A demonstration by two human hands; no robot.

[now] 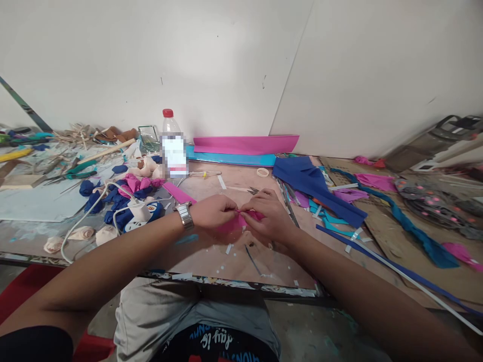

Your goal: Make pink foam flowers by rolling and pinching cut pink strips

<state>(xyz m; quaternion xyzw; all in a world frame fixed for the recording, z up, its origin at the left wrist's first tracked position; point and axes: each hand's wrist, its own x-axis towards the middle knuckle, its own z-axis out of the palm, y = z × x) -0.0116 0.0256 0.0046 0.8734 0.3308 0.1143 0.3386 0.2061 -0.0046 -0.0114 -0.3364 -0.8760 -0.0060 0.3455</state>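
A strip of pink crepe paper [231, 224] is pinched between my two hands over the middle of the work table. My left hand [214, 211], with a metal watch at the wrist, grips it between thumb and fingers. On its other side my right hand [268, 215] holds the strip with the fingers curled round it, hiding part of it. A flat pink strip [179, 192] lies just behind my left wrist. Beyond my right hand rests a pointed tool, perhaps scissors [252, 190], mostly covered.
Blue and pink paper flowers [124, 201], a white cable [70, 232] and a power strip [141, 221] crowd the left. A bottle [169, 123] stands at the back near folded pink paper [245, 145]. Dark blue paper [320, 188] and scraps lie right.
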